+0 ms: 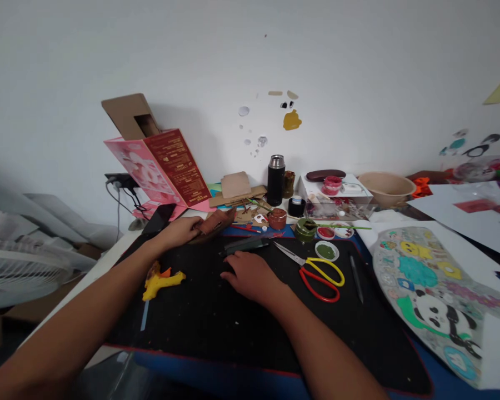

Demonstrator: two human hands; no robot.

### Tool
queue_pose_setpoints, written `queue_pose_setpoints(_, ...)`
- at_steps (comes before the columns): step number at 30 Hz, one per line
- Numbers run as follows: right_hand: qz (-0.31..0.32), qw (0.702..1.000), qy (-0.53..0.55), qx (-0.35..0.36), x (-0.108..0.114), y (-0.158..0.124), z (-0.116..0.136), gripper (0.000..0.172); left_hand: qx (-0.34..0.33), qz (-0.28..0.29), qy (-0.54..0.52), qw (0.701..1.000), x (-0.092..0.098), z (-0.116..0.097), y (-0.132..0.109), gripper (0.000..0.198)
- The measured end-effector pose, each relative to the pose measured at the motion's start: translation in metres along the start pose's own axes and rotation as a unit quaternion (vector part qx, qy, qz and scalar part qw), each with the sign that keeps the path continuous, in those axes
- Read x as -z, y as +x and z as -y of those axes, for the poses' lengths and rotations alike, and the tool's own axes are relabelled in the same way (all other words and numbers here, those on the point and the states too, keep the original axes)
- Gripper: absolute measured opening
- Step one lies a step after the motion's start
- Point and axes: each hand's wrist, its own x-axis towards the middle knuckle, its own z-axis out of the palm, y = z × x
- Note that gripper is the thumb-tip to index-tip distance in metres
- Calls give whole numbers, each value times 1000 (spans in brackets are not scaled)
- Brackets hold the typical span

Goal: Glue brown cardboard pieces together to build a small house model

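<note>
Brown, flat and leathery-looking, a curved piece of material (213, 223) lies at the far edge of the black cutting mat (216, 316) on the worktop, with the left hand (182, 230) closed on its near end, fingers curled over it. The right hand (250, 274) rests palm down on the mat, fingers loosely spread, its fingertips just beside a dark green flat strip (245, 245). Yellow-and-red-handled scissors (316, 269) lie near the right hand, and a yellow glue gun (162, 280) lies below the left forearm.
</note>
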Motion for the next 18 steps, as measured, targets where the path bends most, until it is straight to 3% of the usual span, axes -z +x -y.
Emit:
queue_pose_setpoints(4,1,1000,-1,-1,2,0,1,37,20,-41,2,999,1,-2,-3,36)
queue_pose_setpoints(11,-14,998,59,-3,1,0,2,38,72,-126,-49,988,17,-8,-17,40)
queue_pose_setpoints(15,-52,982,182,-2,2,1,3,37,78,-143,-115,980,18,-28,-28,46)
queue_pose_setpoints(18,-96,953,287,-29,0,4,0,35,81,-156,-246,953,13,-53,-37,48)
